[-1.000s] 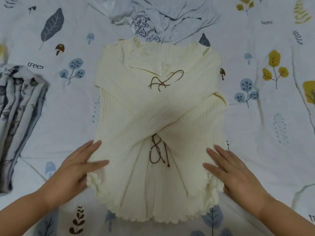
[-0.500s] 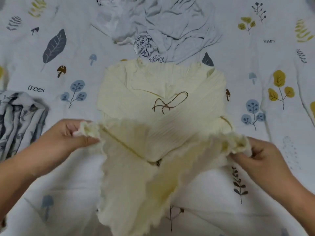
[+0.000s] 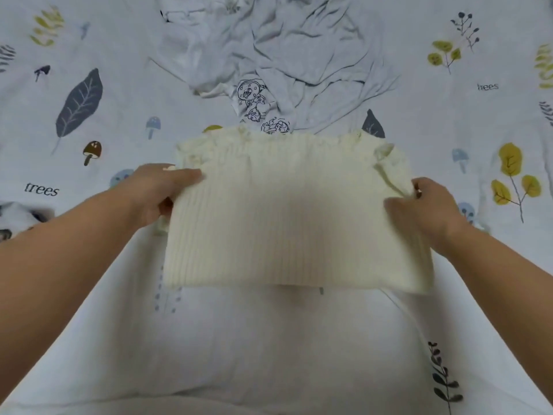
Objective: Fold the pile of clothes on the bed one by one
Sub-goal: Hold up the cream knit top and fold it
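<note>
A cream ribbed sweater point(image 3: 287, 223) lies folded in half on the bed, its frilled hem doubled up to the neckline at the far edge. My left hand point(image 3: 163, 190) grips the sweater's left edge, thumb on top. At the right edge my right hand point(image 3: 425, 208) pinches the fabric, slightly blurred. Beyond the sweater a crumpled pale grey garment point(image 3: 278, 52) with dark cartoon prints lies unfolded.
The bed sheet point(image 3: 269, 339) is white with printed leaves, mushrooms and the word "trees". A folded grey-patterned garment point(image 3: 15, 218) peeks in at the left edge. Plain sheet lies between me and the sweater.
My hands took the sweater's bottom hem, lifted it and carried it away from me onto the top half. The crossed sleeves and brown laces are now covered.
</note>
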The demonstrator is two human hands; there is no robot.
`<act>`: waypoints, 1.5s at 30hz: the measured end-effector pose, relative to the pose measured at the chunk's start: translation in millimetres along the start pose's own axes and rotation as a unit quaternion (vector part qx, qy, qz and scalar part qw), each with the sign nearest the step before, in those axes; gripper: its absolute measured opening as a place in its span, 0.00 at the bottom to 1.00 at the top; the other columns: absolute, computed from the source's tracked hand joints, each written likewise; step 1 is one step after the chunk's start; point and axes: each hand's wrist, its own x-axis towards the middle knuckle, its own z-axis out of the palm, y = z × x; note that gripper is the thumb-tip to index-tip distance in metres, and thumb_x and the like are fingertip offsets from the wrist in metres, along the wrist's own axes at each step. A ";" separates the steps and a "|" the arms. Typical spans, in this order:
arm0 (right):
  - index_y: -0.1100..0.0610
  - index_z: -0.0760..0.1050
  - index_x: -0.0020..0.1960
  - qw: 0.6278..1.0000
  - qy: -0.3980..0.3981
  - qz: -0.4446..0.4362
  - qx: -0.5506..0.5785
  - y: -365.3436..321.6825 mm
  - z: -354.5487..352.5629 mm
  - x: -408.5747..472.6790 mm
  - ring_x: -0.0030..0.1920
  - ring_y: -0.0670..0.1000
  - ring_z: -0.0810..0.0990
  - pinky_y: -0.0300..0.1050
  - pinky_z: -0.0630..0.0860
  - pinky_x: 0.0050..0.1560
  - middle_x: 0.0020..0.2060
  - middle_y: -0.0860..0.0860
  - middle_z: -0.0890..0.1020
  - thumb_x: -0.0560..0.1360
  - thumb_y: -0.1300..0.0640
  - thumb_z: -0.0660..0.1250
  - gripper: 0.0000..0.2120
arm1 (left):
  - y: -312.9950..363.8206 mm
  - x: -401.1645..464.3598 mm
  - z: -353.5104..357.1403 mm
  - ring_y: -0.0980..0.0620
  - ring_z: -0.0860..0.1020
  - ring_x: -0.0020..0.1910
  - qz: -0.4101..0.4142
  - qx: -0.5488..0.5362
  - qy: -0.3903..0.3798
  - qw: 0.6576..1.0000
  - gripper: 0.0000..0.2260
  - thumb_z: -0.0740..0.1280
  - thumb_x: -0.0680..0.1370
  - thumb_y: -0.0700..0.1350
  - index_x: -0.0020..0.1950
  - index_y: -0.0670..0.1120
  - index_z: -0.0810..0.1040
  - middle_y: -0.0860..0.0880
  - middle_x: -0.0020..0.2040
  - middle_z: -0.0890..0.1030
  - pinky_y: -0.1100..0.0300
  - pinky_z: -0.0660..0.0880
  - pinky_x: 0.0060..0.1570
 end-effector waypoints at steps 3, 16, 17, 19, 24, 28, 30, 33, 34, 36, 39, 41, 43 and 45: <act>0.61 0.72 0.44 0.995 0.061 -0.060 -0.045 -3.5 0.9 1.6 0.38 0.54 0.72 0.44 0.67 0.37 0.35 0.53 0.73 0.71 0.67 0.63 0.04 | 11.3 5.5 5.8 0.48 0.78 0.50 0.061 -0.015 0.022 0.998 0.11 0.67 0.75 0.36 0.57 0.45 0.76 0.45 0.51 0.80 0.57 0.74 0.49; 0.63 0.57 0.70 0.988 0.077 0.087 -0.104 18.1 17.3 -1.2 0.62 0.64 0.70 0.55 0.67 0.60 0.64 0.63 0.70 0.76 0.48 0.62 0.30 | -20.4 1.0 23.1 0.37 0.67 0.66 0.053 0.260 0.230 0.936 0.36 0.68 0.72 0.58 0.72 0.42 0.58 0.38 0.69 0.65 0.46 0.65 0.64; 0.64 0.57 0.70 0.989 0.074 0.084 -0.097 20.9 19.3 -4.6 0.61 0.64 0.71 0.54 0.67 0.58 0.63 0.63 0.71 0.76 0.48 0.62 0.30 | -28.5 -5.3 30.0 0.36 0.68 0.65 0.053 0.279 0.226 0.932 0.35 0.67 0.72 0.58 0.71 0.41 0.59 0.37 0.68 0.67 0.46 0.65 0.63; 0.64 0.57 0.69 0.992 0.065 0.085 -0.071 22.1 22.6 -10.7 0.60 0.64 0.72 0.52 0.67 0.56 0.63 0.63 0.72 0.76 0.48 0.62 0.29 | -41.7 -12.6 41.5 0.36 0.69 0.64 0.073 0.319 0.214 0.920 0.34 0.66 0.74 0.56 0.72 0.40 0.57 0.36 0.66 0.69 0.47 0.66 0.61; 0.64 0.65 0.62 0.994 0.094 0.052 -0.025 10.0 9.2 -22.5 0.50 0.56 0.71 0.44 0.63 0.46 0.52 0.56 0.73 0.76 0.50 0.65 0.22 | -31.6 -21.1 36.2 0.39 0.73 0.55 0.170 0.310 0.201 0.913 0.19 0.62 0.78 0.46 0.66 0.40 0.65 0.39 0.56 0.76 0.54 0.64 0.47; 0.58 0.65 0.50 0.992 0.092 0.012 -0.083 13.0 -14.6 -59.0 0.35 0.48 0.68 0.41 0.58 0.30 0.36 0.46 0.70 0.74 0.49 0.65 0.15 | -41.2 -63.9 16.7 0.53 0.70 0.38 0.235 0.282 0.194 0.910 0.06 0.61 0.78 0.45 0.54 0.49 0.70 0.54 0.41 0.73 0.60 0.59 0.36; 0.57 0.65 0.45 0.992 0.072 0.022 -0.106 26.4 -19.0 -83.8 0.34 0.45 0.68 0.40 0.59 0.30 0.35 0.48 0.71 0.73 0.48 0.65 0.14 | -61.4 -93.0 4.8 0.61 0.70 0.35 0.245 0.286 0.186 0.908 0.04 0.62 0.78 0.44 0.49 0.53 0.70 0.60 0.36 0.73 0.65 0.61 0.32; 0.56 0.65 0.39 0.991 0.045 0.054 -0.116 51.3 -11.9 -115.1 0.33 0.49 0.70 0.42 0.61 0.30 0.33 0.53 0.74 0.73 0.48 0.67 0.15 | -100.8 -120.4 -9.4 0.52 0.75 0.34 0.192 0.299 0.175 0.918 0.05 0.64 0.77 0.43 0.48 0.53 0.72 0.56 0.34 0.77 0.59 0.66 0.33; 0.56 0.64 0.38 0.989 0.037 0.065 -0.128 59.3 -6.5 -121.9 0.32 0.50 0.71 0.43 0.62 0.30 0.32 0.54 0.74 0.73 0.47 0.67 0.16 | -112.6 -122.6 -10.7 0.45 0.76 0.36 0.160 0.301 0.172 0.924 0.04 0.64 0.77 0.43 0.50 0.51 0.73 0.51 0.35 0.79 0.56 0.66 0.34; 0.56 0.62 0.40 0.983 0.018 0.091 -0.160 68.3 4.8 -129.5 0.33 0.56 0.72 0.46 0.65 0.32 0.33 0.55 0.75 0.74 0.46 0.66 0.17 | -127.0 -120.4 -7.0 0.39 0.77 0.43 0.088 0.302 0.164 0.935 0.07 0.63 0.77 0.42 0.55 0.44 0.72 0.42 0.40 0.79 0.52 0.66 0.39; 0.58 0.65 0.62 0.965 0.065 0.105 -0.231 63.7 17.3 -133.0 0.48 0.64 0.75 0.54 0.70 0.46 0.50 0.63 0.77 0.73 0.50 0.67 0.22 | -124.7 -119.3 12.3 0.34 0.74 0.53 0.029 0.313 0.217 0.924 0.19 0.65 0.76 0.40 0.65 0.38 0.66 0.39 0.48 0.75 0.47 0.67 0.47; 0.63 0.60 0.71 0.948 0.135 0.048 -0.284 55.3 27.3 -138.7 0.56 0.68 0.71 0.61 0.70 0.52 0.58 0.69 0.72 0.70 0.54 0.72 0.35 | -117.0 -125.1 29.2 0.30 0.69 0.58 0.102 0.371 0.272 0.882 0.27 0.67 0.73 0.39 0.68 0.34 0.62 0.31 0.60 0.69 0.39 0.68 0.54; 0.65 0.62 0.70 0.937 0.191 -0.051 -0.287 40.2 48.0 -153.2 0.60 0.68 0.69 0.66 0.70 0.54 0.61 0.71 0.70 0.69 0.53 0.73 0.36 | -115.0 -137.3 54.7 0.31 0.67 0.61 0.230 0.429 0.256 0.835 0.30 0.65 0.71 0.47 0.69 0.34 0.63 0.28 0.65 0.66 0.37 0.67 0.56; 0.60 0.62 0.70 0.932 0.160 -0.132 -0.296 31.2 77.6 -172.7 0.65 0.64 0.65 0.68 0.65 0.60 0.64 0.68 0.70 0.69 0.46 0.65 0.34 | -125.4 -149.6 80.7 0.37 0.64 0.66 0.316 0.488 0.161 0.798 0.29 0.58 0.73 0.54 0.71 0.41 0.64 0.33 0.69 0.66 0.41 0.60 0.63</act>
